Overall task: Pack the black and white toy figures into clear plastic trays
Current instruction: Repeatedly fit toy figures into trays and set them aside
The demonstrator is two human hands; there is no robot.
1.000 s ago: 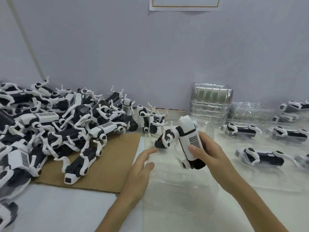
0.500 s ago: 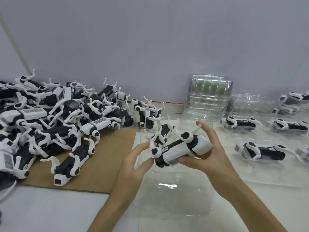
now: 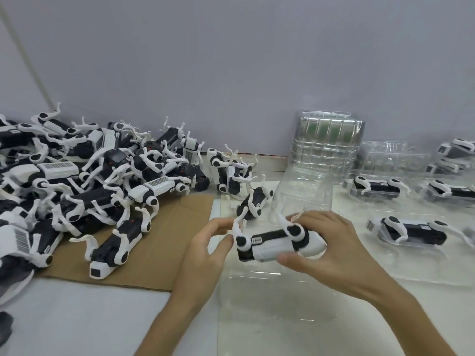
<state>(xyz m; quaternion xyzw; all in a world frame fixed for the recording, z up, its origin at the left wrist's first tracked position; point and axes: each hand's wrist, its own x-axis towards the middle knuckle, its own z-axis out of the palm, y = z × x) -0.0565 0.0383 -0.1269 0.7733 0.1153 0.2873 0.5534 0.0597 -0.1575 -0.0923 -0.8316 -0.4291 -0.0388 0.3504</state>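
Head camera view, looking down over a white counter with two bare forearms reaching in from the bottom edge. Nearest, between the arms, an empty clear plastic tray lies flat on the counter.

Just above its far end, the right hand holds a black and white toy figure, shaped like a four-legged robot dog. Its grip is clamped around the figure's right end, thumb underneath and fingers over the top. The figure lies lengthwise from left to right with its thin white legs pointing up.

The left hand is at the figure's other end. Its thumb and forefinger curl in beside one upturned leg; whether that grip actually closes on the leg cannot be told.

To the left, a flat brown cardboard sheet carries a large heap of black and white toy figures, tangled together and running off the left edge. A single loose figure lies just beyond the hands.

To the right, several filled clear trays sit spread apart, each with one figure inside.

Farther back, a tall stack of empty clear trays stands against a plain grey wall.
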